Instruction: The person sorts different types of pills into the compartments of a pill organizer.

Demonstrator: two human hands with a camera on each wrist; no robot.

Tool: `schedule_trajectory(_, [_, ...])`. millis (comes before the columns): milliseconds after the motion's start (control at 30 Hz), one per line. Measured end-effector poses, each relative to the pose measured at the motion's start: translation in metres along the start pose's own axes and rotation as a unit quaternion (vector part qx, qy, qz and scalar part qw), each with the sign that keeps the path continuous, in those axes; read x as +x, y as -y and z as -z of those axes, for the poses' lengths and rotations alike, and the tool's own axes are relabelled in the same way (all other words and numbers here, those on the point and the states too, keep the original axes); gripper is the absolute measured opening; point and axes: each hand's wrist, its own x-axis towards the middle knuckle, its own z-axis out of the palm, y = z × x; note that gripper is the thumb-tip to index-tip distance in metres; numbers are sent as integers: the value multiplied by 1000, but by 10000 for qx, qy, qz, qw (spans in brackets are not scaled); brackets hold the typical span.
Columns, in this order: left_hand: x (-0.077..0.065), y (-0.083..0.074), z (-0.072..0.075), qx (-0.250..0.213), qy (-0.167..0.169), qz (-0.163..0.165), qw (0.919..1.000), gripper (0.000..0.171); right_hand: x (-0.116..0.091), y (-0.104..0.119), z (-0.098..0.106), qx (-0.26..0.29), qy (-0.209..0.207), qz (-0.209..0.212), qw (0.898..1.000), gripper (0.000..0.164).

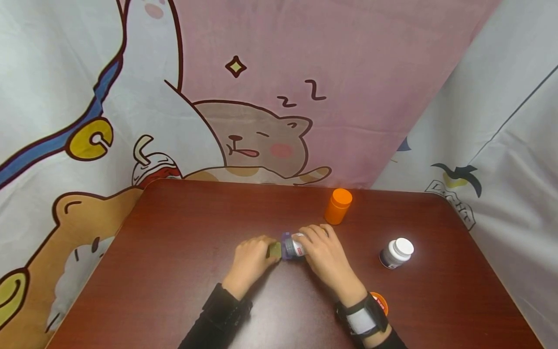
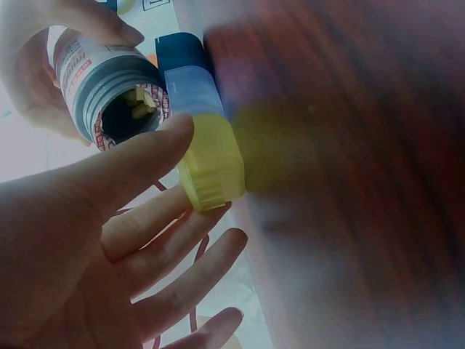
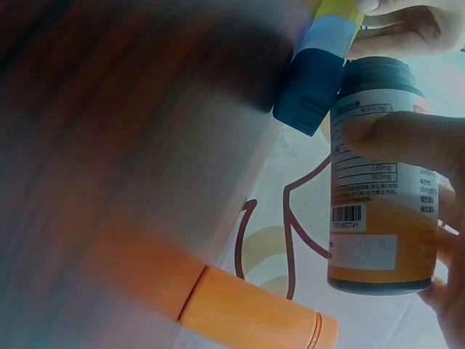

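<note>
My left hand (image 1: 250, 261) pinches the yellow end of a small pill organizer (image 2: 211, 145) between thumb and fingers. The organizer stands on the table and has yellow, pale blue and dark blue sections. Its other fingers (image 2: 196, 276) spread loosely. With my right hand (image 1: 324, 257) I grip a labelled pill bottle (image 3: 381, 189), tilted with its uncapped dark mouth toward the organizer. Several pale yellowish pills (image 2: 142, 105) show inside the bottle, near its torn seal. The mouth is right beside the organizer; whether they touch, I cannot tell.
On the brown table (image 1: 183, 228), an orange bottle (image 1: 337, 208) stands behind my right hand. A white capped bottle (image 1: 396, 252) is to the right. An orange cap (image 1: 380, 303) lies partly hidden by my right wrist. A cartoon-printed cloth (image 1: 348, 97) hangs behind the table.
</note>
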Motion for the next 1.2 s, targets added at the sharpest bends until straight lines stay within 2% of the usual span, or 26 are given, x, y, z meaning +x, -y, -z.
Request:
schedule_trajectory(300, [-1, 0, 0, 36, -8, -9, 10000, 41, 2, 1, -1, -75, -147, 91, 9998, 40])
schedule_trajectory(867, [0, 1, -2, -16, -8, 37, 10000, 41, 5, 0, -2, -65, -4, 123, 9999, 39])
schedule_trajectory(1200, [0, 0, -1, 22, -53, 33, 10000, 41, 8, 1, 1, -140, 143, 330, 9993, 40])
